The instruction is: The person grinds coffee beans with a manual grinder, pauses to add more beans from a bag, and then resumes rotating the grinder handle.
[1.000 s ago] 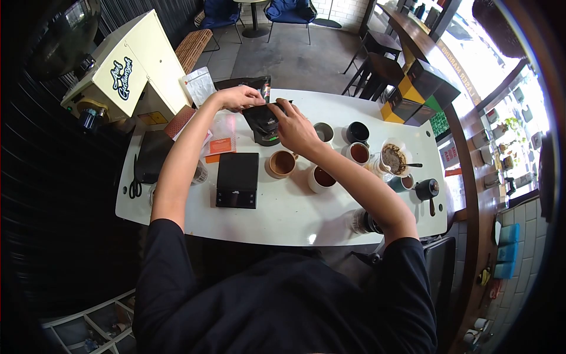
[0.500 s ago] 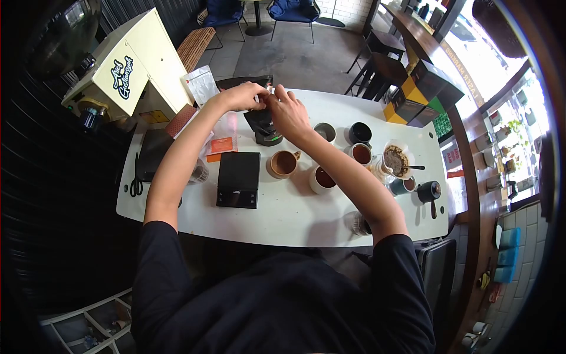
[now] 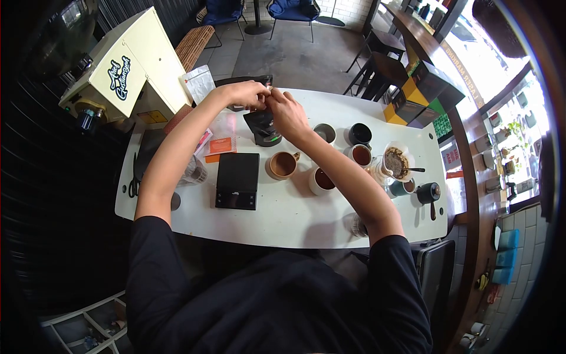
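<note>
Left hand [image 3: 247,95], right hand [image 3: 288,115]: fingertips pinching glossy black pouch [image 3: 259,125] near top | pouch: far side, white tabletop [image 3: 283,221] | dark liquid already in white ceramic mug [image 3: 319,187]; pouch opened? can't tell

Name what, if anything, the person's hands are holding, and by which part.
The left hand and right hand hold the black pouch by its top edge.

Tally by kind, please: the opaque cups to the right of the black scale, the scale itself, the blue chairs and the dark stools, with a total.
Opaque cups: 6
Black scale: 1
Blue chairs: 2
Dark stools: 2
Total: 11
</note>
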`<action>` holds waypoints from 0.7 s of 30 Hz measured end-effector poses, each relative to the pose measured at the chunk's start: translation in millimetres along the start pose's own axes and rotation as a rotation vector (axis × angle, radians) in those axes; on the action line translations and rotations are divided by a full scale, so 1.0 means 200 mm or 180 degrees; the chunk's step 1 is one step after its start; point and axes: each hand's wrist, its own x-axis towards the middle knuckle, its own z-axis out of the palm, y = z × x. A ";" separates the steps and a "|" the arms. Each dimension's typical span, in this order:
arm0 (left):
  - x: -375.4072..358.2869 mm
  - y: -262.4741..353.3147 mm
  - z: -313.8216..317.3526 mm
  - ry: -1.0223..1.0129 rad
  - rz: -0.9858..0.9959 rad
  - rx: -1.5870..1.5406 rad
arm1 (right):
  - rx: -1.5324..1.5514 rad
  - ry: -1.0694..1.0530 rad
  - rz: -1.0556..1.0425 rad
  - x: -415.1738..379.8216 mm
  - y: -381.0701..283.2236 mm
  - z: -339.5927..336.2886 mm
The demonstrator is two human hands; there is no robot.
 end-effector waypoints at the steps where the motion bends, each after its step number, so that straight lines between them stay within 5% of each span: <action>1: 0.00 0.01 0.00 0.0037 0.0088 0.0091 | 0.0022 0.0040 -0.0031 0.00 0.00 0.01; 21: -0.02 0.04 0.04 0.0254 0.0278 0.0445 | 0.0165 0.0050 -0.0347 -0.05 0.02 0.07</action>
